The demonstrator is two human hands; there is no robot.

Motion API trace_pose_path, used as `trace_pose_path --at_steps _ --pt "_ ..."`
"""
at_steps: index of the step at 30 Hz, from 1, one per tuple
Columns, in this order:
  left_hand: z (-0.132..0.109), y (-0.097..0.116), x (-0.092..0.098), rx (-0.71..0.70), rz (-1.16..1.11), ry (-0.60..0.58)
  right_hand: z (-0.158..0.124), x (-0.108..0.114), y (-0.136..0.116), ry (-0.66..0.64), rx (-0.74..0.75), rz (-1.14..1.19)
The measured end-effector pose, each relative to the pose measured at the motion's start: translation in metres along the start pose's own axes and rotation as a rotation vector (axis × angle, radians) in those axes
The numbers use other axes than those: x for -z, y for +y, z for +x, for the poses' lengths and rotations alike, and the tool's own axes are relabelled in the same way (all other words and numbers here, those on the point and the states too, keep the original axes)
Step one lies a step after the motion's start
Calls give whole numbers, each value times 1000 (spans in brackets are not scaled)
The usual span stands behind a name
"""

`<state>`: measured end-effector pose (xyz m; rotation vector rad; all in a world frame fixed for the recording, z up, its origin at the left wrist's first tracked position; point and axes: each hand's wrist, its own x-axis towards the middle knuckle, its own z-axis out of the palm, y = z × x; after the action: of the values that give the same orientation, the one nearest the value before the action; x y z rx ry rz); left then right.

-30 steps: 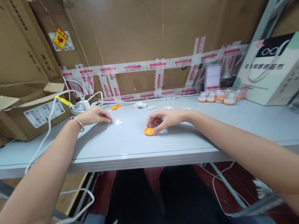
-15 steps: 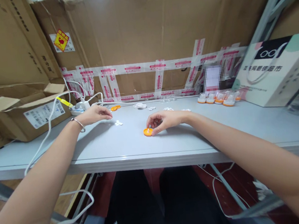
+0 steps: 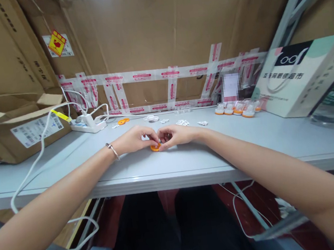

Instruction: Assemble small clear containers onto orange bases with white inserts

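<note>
Your left hand (image 3: 134,139) at 9 o'clock and right hand (image 3: 175,135) at 3 both pinch the disc (image 3: 155,147), steadied flat against the worktop (image 3: 188,160).

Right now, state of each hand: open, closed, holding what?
Left hand: fingers pinched shut at the orange disc; contents cannot be told.
Right hand: closed on the orange disc.

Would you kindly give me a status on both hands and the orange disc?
Right hand pinching orange disc on the grey table. Left hand fingertips against it, grip unclear. Small white parts lie behind, clear of both.
</note>
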<state>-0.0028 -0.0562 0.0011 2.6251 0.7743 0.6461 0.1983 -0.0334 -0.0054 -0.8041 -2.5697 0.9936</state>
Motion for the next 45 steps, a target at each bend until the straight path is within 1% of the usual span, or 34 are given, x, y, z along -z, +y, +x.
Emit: trace_pose_path --at_steps 3,12,17,23,27,30,32,35,38,42,45 --pt "-4 -3 1 12 -16 2 0 0 -1 -11 -8 2" --pt "-6 -1 -3 75 -47 33 2 0 -1 -17 -15 -12" --pt "-5 -4 -3 71 -53 17 1 0 -4 -20 -40 -20" --pt "-6 -8 -6 102 -62 2 1 0 -5 -3 -22 -58" --pt "-9 -9 -2 85 -51 8 0 0 -8 -9 -44 -50" --pt "-11 -8 5 145 -30 52 -2 1 -9 -16 -62 -44" --pt "-12 -7 8 205 -16 30 -3 1 -10 -19 -74 -38" --pt "-14 -3 10 251 -33 -63 -3 0 -11 -14 -87 -32" --pt "-15 -1 10 242 -48 -86 -4 -1 -12 39 -78 -33" --pt "-17 -3 11 175 -25 -40 -3 -3 -12 124 7 28" --pt "-19 -5 13 119 -25 -23 -2 -4 -8 122 60 80"
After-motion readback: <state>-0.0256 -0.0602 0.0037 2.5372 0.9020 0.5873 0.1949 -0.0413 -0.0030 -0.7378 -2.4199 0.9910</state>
